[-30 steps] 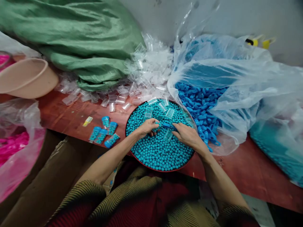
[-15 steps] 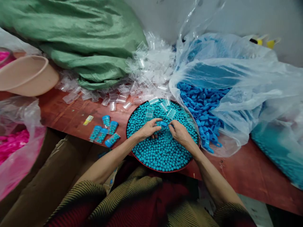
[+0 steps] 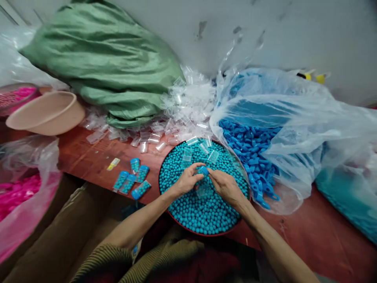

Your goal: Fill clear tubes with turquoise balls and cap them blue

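Over a round red-rimmed tray [image 3: 203,235] full of turquoise beads [image 3: 203,220], my left hand [image 3: 187,182] pinches a small blue cap [image 3: 203,170] between thumb and forefinger. My right hand [image 3: 224,186] is closed, its fingertips meeting the right side of that cap. A faint clear shape shows just below the fingers; whether it is joined to the cap I cannot tell. Several clear plastic containers [image 3: 213,157] lie on the beads beyond my hands. To the left, several bead-filled containers with blue caps [image 3: 141,190] rest on the red table [image 3: 97,161].
Behind the tray is a heap of clear containers [image 3: 191,98] beside a green sack [image 3: 118,67]. A plastic bag of blue caps [image 3: 253,153] lies at the right, with a bag of turquoise beads [image 3: 344,200] beyond. At the left are a beige basin [image 3: 47,116] and pink pieces [image 3: 20,192].
My hands have come closer together, and the right fingertips now meet the blue cap. The whole view has shifted, so the table sits lower in the picture.
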`<state>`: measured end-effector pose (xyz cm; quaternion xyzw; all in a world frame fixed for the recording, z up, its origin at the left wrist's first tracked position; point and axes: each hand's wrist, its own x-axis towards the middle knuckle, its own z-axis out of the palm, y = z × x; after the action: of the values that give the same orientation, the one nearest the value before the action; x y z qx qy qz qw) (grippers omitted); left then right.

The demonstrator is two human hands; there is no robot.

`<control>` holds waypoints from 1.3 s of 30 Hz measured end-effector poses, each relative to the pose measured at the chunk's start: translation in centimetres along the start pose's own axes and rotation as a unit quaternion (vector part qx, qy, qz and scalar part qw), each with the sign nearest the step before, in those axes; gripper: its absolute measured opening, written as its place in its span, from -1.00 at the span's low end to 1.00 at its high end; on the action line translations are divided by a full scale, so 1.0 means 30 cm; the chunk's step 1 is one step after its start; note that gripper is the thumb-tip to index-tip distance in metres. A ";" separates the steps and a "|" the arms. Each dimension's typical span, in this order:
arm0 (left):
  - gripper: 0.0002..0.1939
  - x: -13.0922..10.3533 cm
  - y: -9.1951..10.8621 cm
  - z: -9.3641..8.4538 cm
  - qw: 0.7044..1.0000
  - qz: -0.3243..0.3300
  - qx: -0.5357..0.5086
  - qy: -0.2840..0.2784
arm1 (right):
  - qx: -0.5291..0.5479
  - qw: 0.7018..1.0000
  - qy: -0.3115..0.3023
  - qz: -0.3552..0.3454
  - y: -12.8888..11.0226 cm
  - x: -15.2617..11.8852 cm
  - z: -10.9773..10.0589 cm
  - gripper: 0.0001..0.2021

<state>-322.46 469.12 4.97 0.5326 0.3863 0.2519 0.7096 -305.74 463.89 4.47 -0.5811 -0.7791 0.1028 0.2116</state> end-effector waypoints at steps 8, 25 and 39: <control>-0.59 -0.006 -0.012 0.020 1.000 0.008 0.020 0.010 | 0.150 0.987 0.056 -0.022 -0.003 -0.012 0.001 -0.68; -0.66 -0.037 0.001 0.026 0.998 -0.003 0.062 -0.019 | 0.434 0.876 0.044 0.206 0.025 0.022 -0.043 -0.60; -0.63 -0.051 0.019 0.051 0.998 0.055 0.029 0.033 | 0.085 0.994 0.069 0.028 -0.102 -0.014 0.059 -0.19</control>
<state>-322.04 467.26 6.13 0.5652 0.3867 0.2963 0.6658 -309.05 462.70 4.05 -0.5883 -0.7346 0.1337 0.3105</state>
